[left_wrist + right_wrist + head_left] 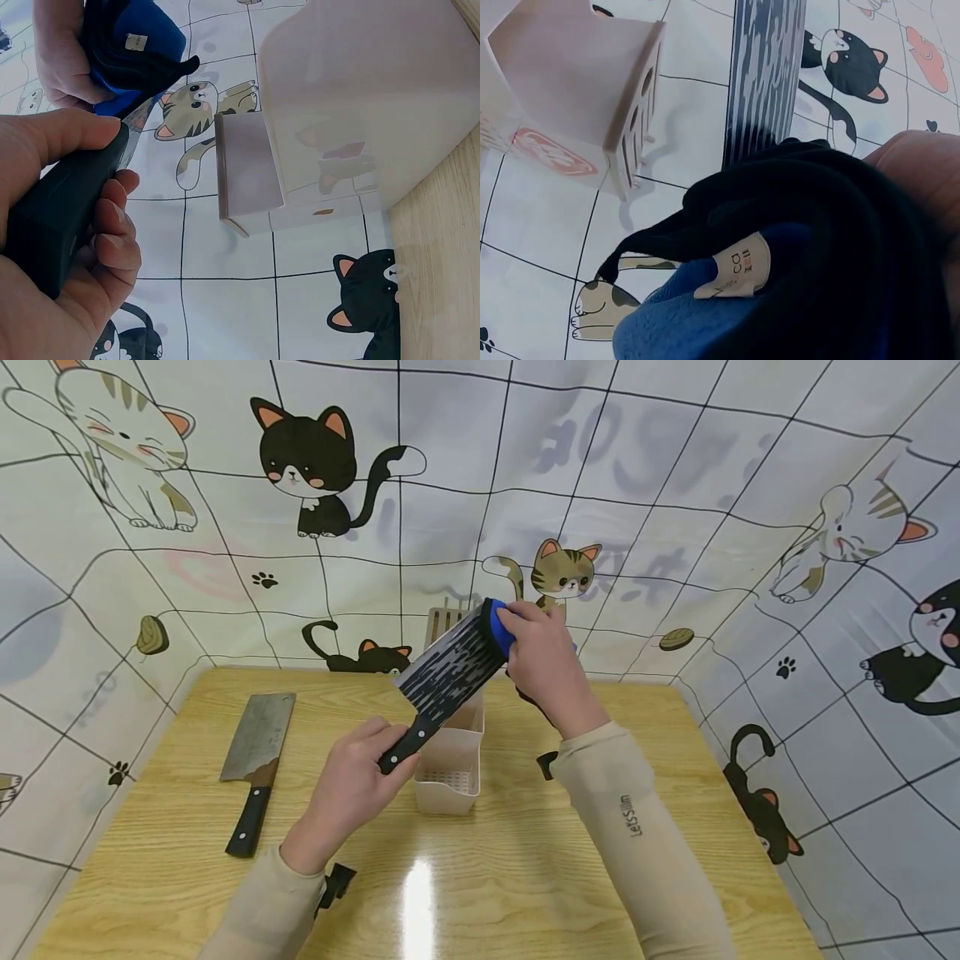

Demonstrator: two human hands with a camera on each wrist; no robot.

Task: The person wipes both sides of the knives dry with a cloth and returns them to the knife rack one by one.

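My left hand (352, 781) grips the black riveted handle of a cleaver (453, 672), held up over the table with its blade slanting to the upper right. The blade has a black and silver streaked pattern. In my right hand (547, 664) is a blue cloth (682, 322) with a black side and a small sewn label. The cloth wraps over the far end of the blade, hiding the tip. In the left wrist view, my left fingers (112, 240) curl round the handle, and the cloth (150, 37) hangs beyond it.
A pale plastic knife holder (447, 797) with slots at its back stands mid-table, behind and below the raised cleaver. On the left of the wooden table (585, 877) lies a second cleaver (258, 743) with a worn grey blade. Cat-printed sheeting (450, 518) surrounds the table.
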